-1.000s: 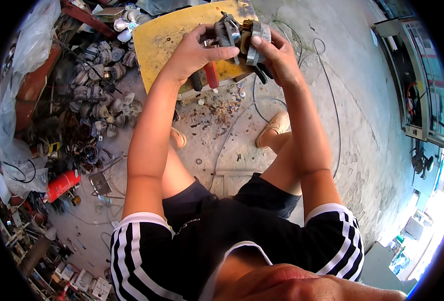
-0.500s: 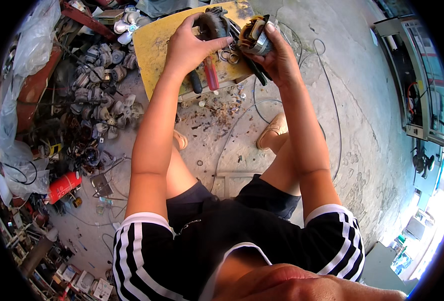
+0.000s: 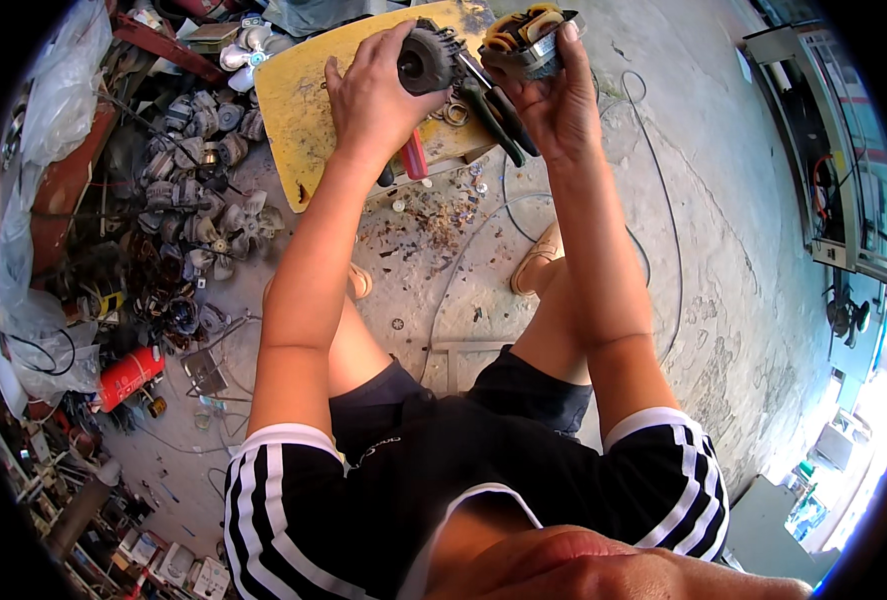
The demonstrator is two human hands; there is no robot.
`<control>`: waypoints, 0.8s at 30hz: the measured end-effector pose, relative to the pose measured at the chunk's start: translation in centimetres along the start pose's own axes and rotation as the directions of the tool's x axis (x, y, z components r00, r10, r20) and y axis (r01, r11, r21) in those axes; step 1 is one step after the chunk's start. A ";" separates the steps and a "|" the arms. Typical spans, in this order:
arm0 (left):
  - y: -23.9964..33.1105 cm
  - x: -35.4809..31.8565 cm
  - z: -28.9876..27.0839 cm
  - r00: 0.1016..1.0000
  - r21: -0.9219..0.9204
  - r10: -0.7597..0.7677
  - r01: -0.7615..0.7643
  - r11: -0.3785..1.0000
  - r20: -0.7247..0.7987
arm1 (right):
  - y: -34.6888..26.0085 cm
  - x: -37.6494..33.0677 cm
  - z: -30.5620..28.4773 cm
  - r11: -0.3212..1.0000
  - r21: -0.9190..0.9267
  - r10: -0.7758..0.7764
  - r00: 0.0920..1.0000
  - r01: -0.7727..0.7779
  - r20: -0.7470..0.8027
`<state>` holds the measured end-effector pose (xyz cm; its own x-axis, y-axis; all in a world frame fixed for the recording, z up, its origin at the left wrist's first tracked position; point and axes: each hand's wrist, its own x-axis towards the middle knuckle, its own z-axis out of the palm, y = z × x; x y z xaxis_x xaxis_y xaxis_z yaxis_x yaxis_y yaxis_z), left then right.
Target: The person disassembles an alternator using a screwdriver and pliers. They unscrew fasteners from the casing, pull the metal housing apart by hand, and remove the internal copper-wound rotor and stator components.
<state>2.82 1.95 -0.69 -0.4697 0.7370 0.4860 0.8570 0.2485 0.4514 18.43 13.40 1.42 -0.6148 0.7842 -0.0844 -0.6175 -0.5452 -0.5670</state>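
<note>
My left hand (image 3: 375,105) is closed around a dark, round, ribbed motor end cover (image 3: 429,60), its hollow side partly showing. In my right hand (image 3: 566,110), a motor stator (image 3: 529,45) with yellow windings and a metal core is gripped between thumb and fingers. The two parts are apart, both over the far side of a worn yellow work board (image 3: 298,115). Between my hands lie pliers (image 3: 493,125) with dark green handles and some metal rings (image 3: 455,113). A screwdriver with a red handle (image 3: 414,157) sticks out beneath my left wrist, beside a black handle tip.
Piled motors and fan parts (image 3: 198,170) cover the floor at left, with a red cylinder (image 3: 130,379) nearer me. Scattered debris (image 3: 428,222) lies before the board. A grey cable (image 3: 675,230) loops across the concrete at right, near a glass-fronted cabinet (image 3: 828,150).
My right hand has lifted the stator up and tilted it, moving it farther from the end cover. My left hand has shifted slightly left and turned, bringing the cover's hollow side into view.
</note>
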 end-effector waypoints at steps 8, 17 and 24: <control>0.2 -0.4 0.6 0.998 0.073 0.061 -0.059 0.996 -0.016 | 0.9 0.8 1.0 0.938 -0.298 -0.172 0.984 0.175 0.036; -0.3 -0.2 0.2 0.999 -0.001 0.025 -0.025 1.000 -0.034 | 0.9 2.1 -1.4 0.943 -0.308 -0.109 0.991 0.128 0.077; -0.4 -0.1 -0.7 0.993 0.040 0.070 -0.066 0.997 -0.099 | 1.6 1.5 0.7 0.856 -0.461 -0.250 0.968 0.233 0.024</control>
<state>2.44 1.34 -0.41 -0.4278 0.6863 0.5882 0.8938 0.2242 0.3884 16.15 13.51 0.92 -0.4524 0.8882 0.0802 -0.4459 -0.1474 -0.8828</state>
